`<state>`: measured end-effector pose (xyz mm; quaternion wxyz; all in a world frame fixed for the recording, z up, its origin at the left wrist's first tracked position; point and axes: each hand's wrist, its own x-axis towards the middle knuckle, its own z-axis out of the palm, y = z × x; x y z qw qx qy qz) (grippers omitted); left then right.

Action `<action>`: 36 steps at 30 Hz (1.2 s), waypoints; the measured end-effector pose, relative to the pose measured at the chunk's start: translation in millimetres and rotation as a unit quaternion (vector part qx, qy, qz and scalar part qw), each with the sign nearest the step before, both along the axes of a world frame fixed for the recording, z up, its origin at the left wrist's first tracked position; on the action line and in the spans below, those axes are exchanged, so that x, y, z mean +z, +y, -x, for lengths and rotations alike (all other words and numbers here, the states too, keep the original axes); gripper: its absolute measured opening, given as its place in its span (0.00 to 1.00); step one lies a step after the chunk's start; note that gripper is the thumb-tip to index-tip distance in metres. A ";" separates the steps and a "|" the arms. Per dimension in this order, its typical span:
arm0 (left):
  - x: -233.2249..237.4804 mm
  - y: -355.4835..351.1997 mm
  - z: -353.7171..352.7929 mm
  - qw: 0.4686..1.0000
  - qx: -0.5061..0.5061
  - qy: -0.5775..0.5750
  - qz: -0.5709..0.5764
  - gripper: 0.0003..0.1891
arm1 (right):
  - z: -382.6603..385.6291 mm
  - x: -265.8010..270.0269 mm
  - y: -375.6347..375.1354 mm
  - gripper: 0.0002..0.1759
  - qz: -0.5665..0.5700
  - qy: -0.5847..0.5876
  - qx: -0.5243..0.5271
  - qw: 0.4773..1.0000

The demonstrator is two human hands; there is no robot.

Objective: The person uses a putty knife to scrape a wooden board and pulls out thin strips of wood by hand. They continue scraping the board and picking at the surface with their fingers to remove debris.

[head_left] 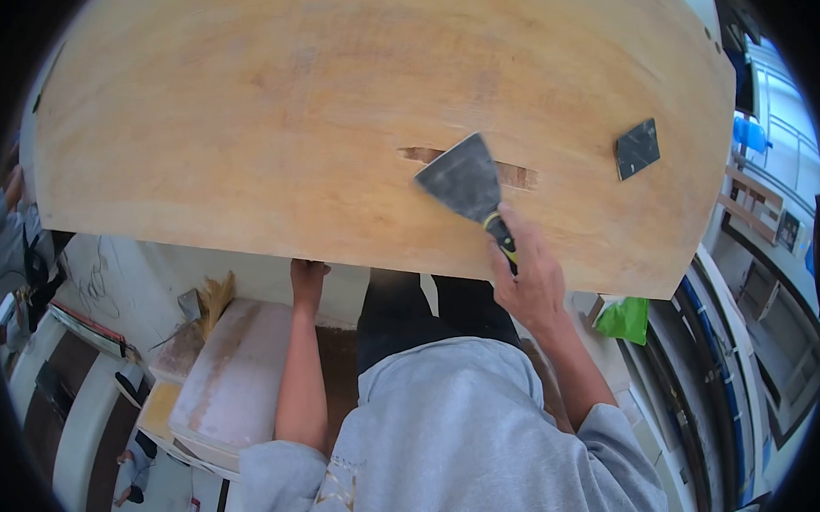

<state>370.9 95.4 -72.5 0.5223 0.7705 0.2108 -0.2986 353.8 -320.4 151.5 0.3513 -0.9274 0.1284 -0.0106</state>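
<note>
A wide scraper (466, 177) with a black and yellow handle is gripped in my right hand (533, 274). Its blade lies over a long, narrow damaged strip (518, 175) in a pale wooden board (288, 125), covering the middle of the strip. Rough brown wood shows at both ends of the strip. My left hand (310, 282) is at the board's near edge, its fingers curled in and partly hidden by the edge; what it holds, if anything, cannot be made out. To the right on the board lies a small dark sanding piece (637, 149).
Below the board at left stand a white block (233, 370) and a brush (215, 301). A green bag (624, 321) hangs at the right, near long stacked panels (703, 372). Other people (133, 469) are at the far left. A window is at right.
</note>
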 end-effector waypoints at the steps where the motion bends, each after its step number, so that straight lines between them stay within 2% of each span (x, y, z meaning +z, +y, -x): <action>1: -5.7 2.3 -0.7 0.999 -0.009 -0.029 0.022 0.21 | -0.5 0.5 0.5 0.31 0.008 -0.008 0.018 1.000; 5: -5.3 1.0 -5.2 0.993 0.001 -0.070 0.100 0.28 | 1.3 -9.4 5.7 0.32 0.008 -0.003 0.038 0.999; 7: -38.8 10.2 2.4 0.983 -0.030 -0.166 0.072 0.25 | -3.4 -10.6 6.7 0.32 0.007 -0.012 0.033 0.999; 8: -38.1 6.9 -1.3 0.975 -0.046 -0.212 0.057 0.23 | -4.2 -10.9 7.0 0.32 0.013 -0.006 0.034 0.999; 11: -19.6 11.9 0.9 0.984 0.047 -0.070 0.155 0.23 | -6.5 -9.8 6.0 0.32 0.026 0.000 0.033 0.999; 14: -24.2 32.3 -0.5 0.997 -0.046 0.009 0.068 0.24 | -7.3 -7.1 8.1 0.31 0.018 0.000 0.018 1.000; 17: -20.0 33.4 6.2 0.999 -0.039 0.013 0.015 0.23 | -11.5 1.4 12.2 0.30 -0.003 0.010 -0.001 1.000; 20: -13.4 28.1 6.0 0.997 -0.007 0.066 -0.026 0.22 | -14.7 6.6 16.5 0.30 -0.028 0.017 -0.017 0.999; 23: -2.7 21.7 2.4 0.994 -0.038 0.088 -0.055 0.16 | -16.1 7.6 22.8 0.30 -0.022 0.021 -0.023 0.999; 32: -4.8 9.8 6.7 0.999 0.002 0.045 -0.017 0.16 | -15.6 -16.8 15.4 0.32 0.042 -0.013 0.000 0.999; 36: 3.1 -0.5 3.4 0.997 -0.039 0.038 -0.052 0.16 | -15.8 -15.1 7.3 0.32 0.068 -0.001 0.019 0.997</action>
